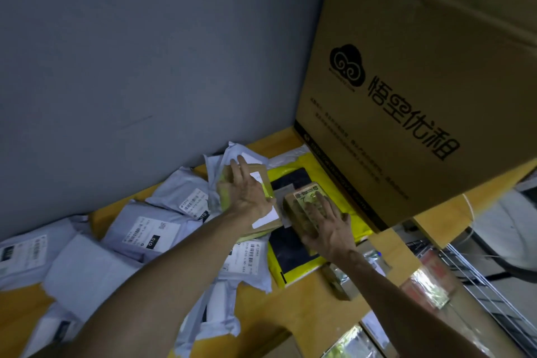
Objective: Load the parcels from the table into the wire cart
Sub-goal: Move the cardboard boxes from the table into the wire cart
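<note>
A tall cardboard carton (421, 52) fills the view at 1 o'clock, its base crowding a glossy yellow mailer (293, 174). Crumpled grey mailers (139, 235) pile across the wooden table (305, 314) toward 8 o'clock. The wire cart (476, 279) sits past the table's edge at 4 o'clock. Both arms reach forward. The left hand (247, 195) lies flat, fingers spread, on a flat brown parcel (255, 171). The right hand (331, 227) presses likewise on a small box (302, 206) just beside it.
</note>
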Available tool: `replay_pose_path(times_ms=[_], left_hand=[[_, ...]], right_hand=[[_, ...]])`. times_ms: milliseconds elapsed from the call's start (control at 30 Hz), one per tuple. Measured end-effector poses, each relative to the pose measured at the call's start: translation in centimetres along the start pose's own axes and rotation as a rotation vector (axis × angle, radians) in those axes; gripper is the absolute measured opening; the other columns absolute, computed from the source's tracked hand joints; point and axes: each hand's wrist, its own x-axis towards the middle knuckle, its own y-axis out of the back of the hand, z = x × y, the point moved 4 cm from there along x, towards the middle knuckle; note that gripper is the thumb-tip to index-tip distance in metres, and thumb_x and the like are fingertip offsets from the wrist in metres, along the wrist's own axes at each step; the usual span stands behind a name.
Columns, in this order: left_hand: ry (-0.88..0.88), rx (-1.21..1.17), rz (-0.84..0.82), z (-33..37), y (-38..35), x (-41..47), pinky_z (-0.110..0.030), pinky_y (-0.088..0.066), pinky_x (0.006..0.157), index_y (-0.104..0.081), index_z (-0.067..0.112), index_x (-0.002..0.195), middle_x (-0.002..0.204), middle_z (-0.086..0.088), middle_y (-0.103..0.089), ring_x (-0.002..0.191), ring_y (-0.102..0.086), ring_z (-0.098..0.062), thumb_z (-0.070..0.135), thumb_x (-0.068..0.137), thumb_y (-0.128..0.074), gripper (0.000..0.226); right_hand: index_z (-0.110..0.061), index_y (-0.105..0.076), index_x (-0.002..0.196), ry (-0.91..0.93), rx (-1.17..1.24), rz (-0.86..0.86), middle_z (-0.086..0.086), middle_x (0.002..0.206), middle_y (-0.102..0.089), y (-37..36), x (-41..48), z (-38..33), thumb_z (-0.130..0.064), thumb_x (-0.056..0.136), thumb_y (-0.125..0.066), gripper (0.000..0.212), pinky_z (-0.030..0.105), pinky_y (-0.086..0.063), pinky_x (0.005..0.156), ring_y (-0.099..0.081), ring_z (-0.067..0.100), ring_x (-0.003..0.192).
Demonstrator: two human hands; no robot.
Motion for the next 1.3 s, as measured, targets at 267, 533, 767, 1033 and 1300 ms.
replay_pose_path(times_ms=[267, 533, 767, 1033, 1300], left_hand=[[-0.056, -0.161, -0.088, 2.6, -1.8, -1.2, -0.070, -0.017, 0.110, -0.007, 0.026, 0.155, 0.159, -0.017, 0.022, 0.144, 0.022, -0.048, 0.037, 0.089, -0.058, 0.084], [-0.034, -0.113, 0.043, 2.2, -3.7, 0.1, -0.075, -0.012, 0.107, -0.002, 0.031, 0.155, 0.161, -0.016, 0.020, 0.145, 0.022, -0.045, 0.081, 0.078, -0.044, 0.101], [-0.327, 0.012, 0.228, -1.4, -4.7, -1.0, -0.057, -0.032, 0.102, -0.022, 0.038, 0.152, 0.161, -0.005, -0.005, 0.147, 0.001, -0.033, 0.073, 0.062, -0.051, 0.101], [-0.333, -0.061, 0.314, -2.1, -5.3, -1.5, -0.056, -0.034, 0.092, -0.034, 0.031, 0.145, 0.160, -0.007, -0.021, 0.144, -0.020, -0.035, 0.065, 0.061, -0.050, 0.092], [-0.410, 0.018, 0.314, -2.3, -4.1, -1.4, -0.052, -0.036, 0.092, -0.038, 0.033, 0.145, 0.159, -0.007, -0.023, 0.145, -0.016, -0.032, 0.064, 0.063, -0.051, 0.088]], right_hand=[[-0.030, -0.018, 0.155, -0.052, -0.007, 0.074, -0.001, 0.165, 0.001, 2.4, -3.4, 2.4, -0.058, 0.086, -0.052, 0.082, 0.063, -0.019, 0.112, -0.006, 0.024, 0.150], [-0.034, -0.015, 0.154, -0.111, 0.060, 0.054, 0.001, 0.164, 0.002, 2.0, -4.0, 2.7, -0.056, 0.086, -0.056, 0.083, 0.062, -0.018, 0.113, -0.003, 0.026, 0.150], [-0.033, -0.012, 0.155, -0.119, 0.066, 0.019, 0.003, 0.164, 0.003, -0.7, -1.1, 0.0, -0.056, 0.089, -0.053, 0.081, 0.060, -0.020, 0.113, 0.001, 0.026, 0.150], [-0.020, -0.035, 0.151, -0.119, -0.107, 0.013, 0.020, 0.158, -0.028, -3.9, 0.2, -0.9, -0.063, 0.085, -0.050, 0.081, 0.068, -0.038, 0.095, -0.029, 0.040, 0.143], [-0.023, -0.042, 0.144, -0.070, -0.017, 0.088, 0.016, 0.151, -0.038, -2.6, 1.0, 0.0, -0.061, 0.076, -0.056, 0.080, 0.061, -0.042, 0.092, -0.038, 0.042, 0.135]])
